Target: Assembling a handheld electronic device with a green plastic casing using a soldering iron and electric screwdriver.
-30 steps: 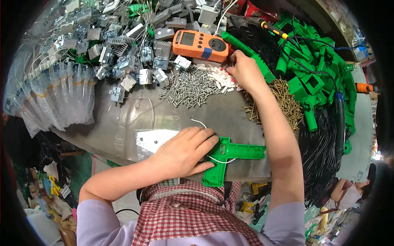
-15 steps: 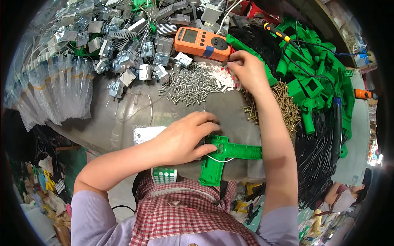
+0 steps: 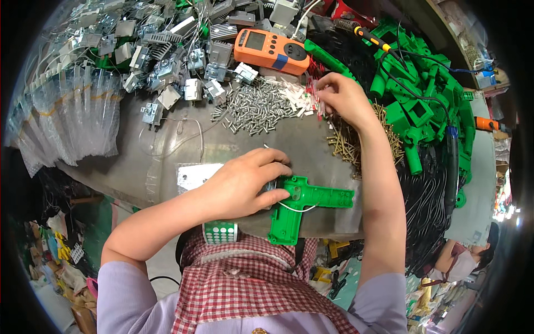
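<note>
My left hand (image 3: 245,181) is curled at the upper left edge of a green pistol-shaped plastic housing half (image 3: 286,225), its thumb pressed on the rim. A dark, shiny bit shows between thumb and fingers, mostly hidden. Across the housing's open inside runs a short white wire (image 3: 295,209). Farther off, my right hand (image 3: 347,100) pinches at the edge of a pile of small white and red parts (image 3: 300,96); what its fingertips hold is too small to make out. Silver screws (image 3: 253,108) lie left of that pile, and brass-coloured screws (image 3: 347,142) lie beneath my right wrist.
An orange meter (image 3: 272,51) lies behind the screws. Metal-and-white assemblies (image 3: 161,64) heap at the far left, above bubble-wrap bags (image 3: 72,119). Green housings (image 3: 411,94), a yellow-and-black handled tool (image 3: 371,39) and black cables (image 3: 425,206) crowd the right. A dotted sticker sheet (image 3: 220,232) hangs at the near edge.
My right hand has shifted slightly down and right over the small parts, its fingertips drawn closer together. My left hand stays on the housing. The whole view has shifted a little.
</note>
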